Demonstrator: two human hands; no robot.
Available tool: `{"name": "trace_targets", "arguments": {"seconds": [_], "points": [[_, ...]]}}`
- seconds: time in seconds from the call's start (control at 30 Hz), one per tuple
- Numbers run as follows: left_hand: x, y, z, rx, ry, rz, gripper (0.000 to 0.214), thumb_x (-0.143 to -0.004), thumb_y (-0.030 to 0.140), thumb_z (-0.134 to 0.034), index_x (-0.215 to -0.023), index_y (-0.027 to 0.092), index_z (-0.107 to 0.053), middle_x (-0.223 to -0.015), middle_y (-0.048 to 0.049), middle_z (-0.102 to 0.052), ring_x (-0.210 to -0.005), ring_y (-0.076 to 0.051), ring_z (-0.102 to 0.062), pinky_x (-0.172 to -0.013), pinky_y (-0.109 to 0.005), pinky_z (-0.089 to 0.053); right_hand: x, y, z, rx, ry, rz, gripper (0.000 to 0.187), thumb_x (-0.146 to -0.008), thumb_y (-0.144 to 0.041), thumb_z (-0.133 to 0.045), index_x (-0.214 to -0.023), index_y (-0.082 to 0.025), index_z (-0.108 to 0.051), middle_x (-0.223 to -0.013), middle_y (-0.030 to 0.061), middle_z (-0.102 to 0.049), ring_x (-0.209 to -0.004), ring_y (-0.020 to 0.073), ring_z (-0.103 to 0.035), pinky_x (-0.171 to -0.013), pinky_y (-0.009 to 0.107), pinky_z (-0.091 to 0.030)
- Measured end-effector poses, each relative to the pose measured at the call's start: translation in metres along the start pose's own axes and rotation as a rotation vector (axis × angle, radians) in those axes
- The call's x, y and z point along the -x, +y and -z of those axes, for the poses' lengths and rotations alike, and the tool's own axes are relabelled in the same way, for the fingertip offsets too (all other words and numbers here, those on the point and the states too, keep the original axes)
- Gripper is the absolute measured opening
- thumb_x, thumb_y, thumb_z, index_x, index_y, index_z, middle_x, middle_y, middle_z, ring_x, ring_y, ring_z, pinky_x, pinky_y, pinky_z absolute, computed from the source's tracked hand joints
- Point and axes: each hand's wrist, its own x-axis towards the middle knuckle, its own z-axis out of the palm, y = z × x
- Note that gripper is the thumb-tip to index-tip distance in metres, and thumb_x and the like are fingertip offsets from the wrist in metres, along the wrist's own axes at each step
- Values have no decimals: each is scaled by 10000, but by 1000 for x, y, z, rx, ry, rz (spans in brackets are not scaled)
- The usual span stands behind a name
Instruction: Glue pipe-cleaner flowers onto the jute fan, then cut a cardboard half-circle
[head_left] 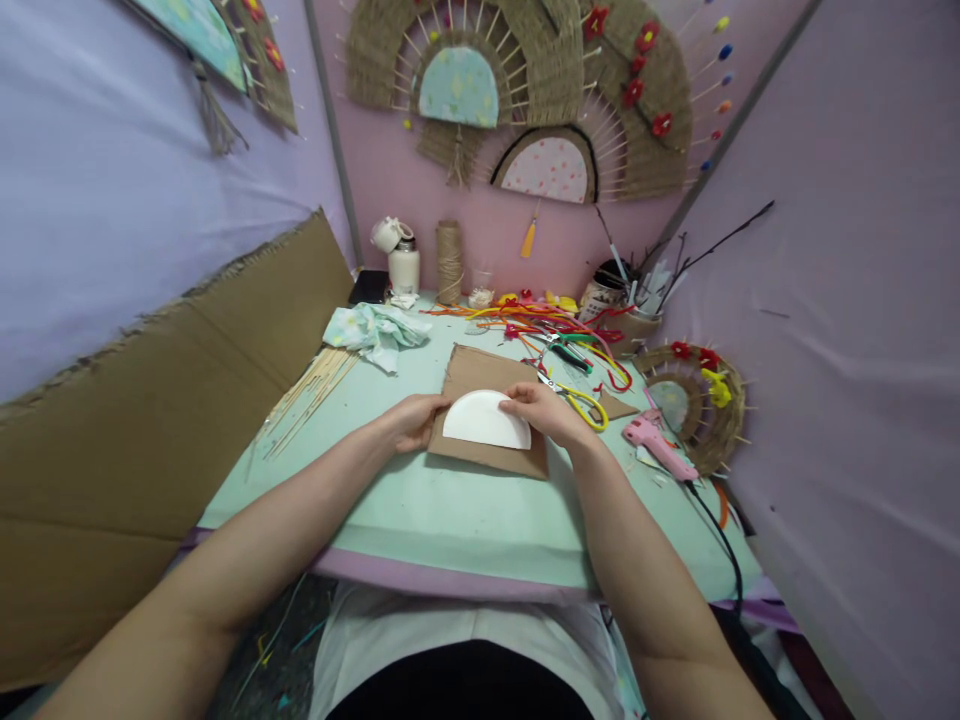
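Note:
A white half-circle (486,422) lies on a brown piece of cardboard (489,370), its straight edge toward me. My left hand (418,421) grips the cardboard's left edge, fingers closed, with the fingertips partly hidden. My right hand (536,408) pinches the upper right of the half-circle, thumb lying on its white face. Yellow-handled scissors (586,408) lie just to the right of my right hand. Both held pieces are over the middle of the pale green table (420,510).
Thin wooden sticks (309,395) and a crumpled floral cloth (379,330) lie at left. A pink glue gun (660,446) with a cord rests at right. Twine (449,262), a bottle (404,266) and coloured stems (525,315) are at the back. Large cardboard (165,400) leans left.

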Motion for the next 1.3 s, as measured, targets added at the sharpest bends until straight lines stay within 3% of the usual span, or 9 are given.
{"name": "trace_targets", "arguments": {"seconds": [0.2, 0.33, 0.43, 0.67, 0.8, 0.93, 1.07, 1.2, 1.3], "points": [[8, 13, 19, -413, 81, -35, 184, -699, 202, -708, -837, 170, -590, -620, -20, -665, -556, -159, -636, -494, -227, -507, 6, -3, -2, 249, 22, 50, 239, -745, -387, -622, -789, -155, -655, -742, 9, -642, -660, 132, -537, -539, 222, -365], [8, 18, 27, -425, 56, -55, 193, -685, 161, -732, -783, 171, -566, -565, -6, -625, -499, -150, -615, -493, -245, -520, 6, -3, -5, 319, 28, 78, 230, -757, -377, -617, -799, -154, -657, -772, 15, -653, -683, 142, -546, -571, 235, -369], [3, 16, 30, -448, 115, -70, 198, -685, 150, -736, -752, 178, -552, -509, 3, -605, -477, -155, -613, -486, -250, -523, 4, -1, -6, 349, 20, 115, 215, -763, -366, -615, -800, -158, -655, -775, 11, -651, -696, 142, -547, -581, 232, -367], [-1, 9, 32, -646, 86, -89, 241, -667, 288, -762, -682, 195, -540, -459, -25, -613, -336, -154, -530, -391, -243, -408, 1, -1, -13, 354, 56, 215, 183, -794, -321, -612, -864, -163, -672, -784, 10, -659, -702, 134, -550, -632, 234, -378], [2, 10, 32, -847, 241, -309, 217, -616, 281, -772, -615, 210, -567, -420, 22, -544, -414, -148, -520, -480, -246, -401, 1, -4, -18, 417, 43, 235, 140, -805, -283, -616, -861, -171, -677, -789, 14, -657, -728, 140, -557, -649, 240, -379], [4, 12, 29, -968, 391, -592, 126, -641, 287, -732, -679, 217, -633, -593, -5, -598, -678, -205, -587, -683, -278, -448, 0, -3, -19, 459, 75, 259, 157, -800, -265, -636, -912, -160, -672, -869, 40, -648, -792, 151, -568, -713, 256, -408], [7, 14, 26, -969, 252, -706, 178, -694, 317, -698, -835, 208, -703, -884, -67, -689, -869, -245, -614, -849, -322, -449, 5, -4, -11, 408, 119, 278, 275, -811, -310, -642, -1034, -150, -662, -993, 81, -651, -879, 177, -598, -789, 290, -449], [14, 16, 28, -866, -48, -661, 388, -635, 336, -762, -1010, 245, -724, -1235, -74, -645, -1164, -283, -554, -1033, -339, -360, 18, -1, 0, 357, -72, 347, 377, -784, -322, -684, -1138, -195, -652, -1178, 90, -648, -1064, 226, -596, -934, 359, -442], [16, 17, 29, -834, -208, -565, 485, -573, 304, -809, -1049, 273, -721, -1315, -57, -601, -1240, -287, -514, -1069, -342, -327, 27, 8, 6, 350, -184, 406, 493, -766, -317, -713, -1240, -229, -612, -1320, 89, -585, -1241, 255, -507, -1053, 419, -367]]}}
